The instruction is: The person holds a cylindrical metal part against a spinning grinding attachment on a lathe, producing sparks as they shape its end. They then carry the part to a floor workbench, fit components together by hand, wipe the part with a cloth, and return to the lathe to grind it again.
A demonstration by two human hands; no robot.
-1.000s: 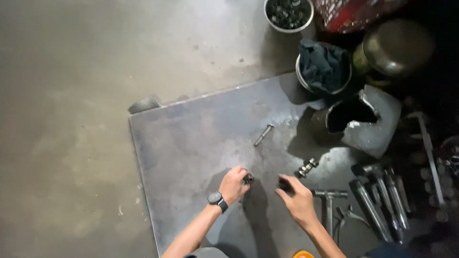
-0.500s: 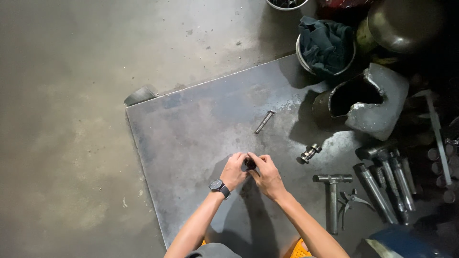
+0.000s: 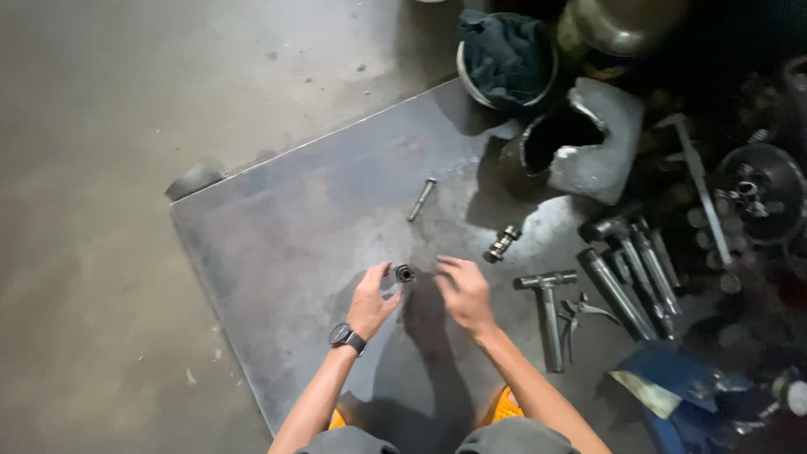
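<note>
1. Left hand, a dark wristwatch on its wrist, rests low over the grey metal sheet. Fingers are loosely curled and apart, clamped on nothing; the thumb tip lies just beside a small dark ring-shaped part.
2. Right hand hovers on the other side of that part, near it but not touching. Fingers are spread and slightly bent, holding nothing.
3. The ring-shaped part sits on the sheet between the two hands, closer to the left thumb.
4. A long bolt lies on the sheet beyond the hands, well apart from them.
5. A short ribbed metal fitting lies beyond and to the right of the right hand.
6. A T-handle wrench lies right of the right hand, with pliers just beside it.
7. A row of long metal tools lies further right, at the sheet's edge.
8. A bucket holding dark cloth stands at the sheet's far corner.
</note>
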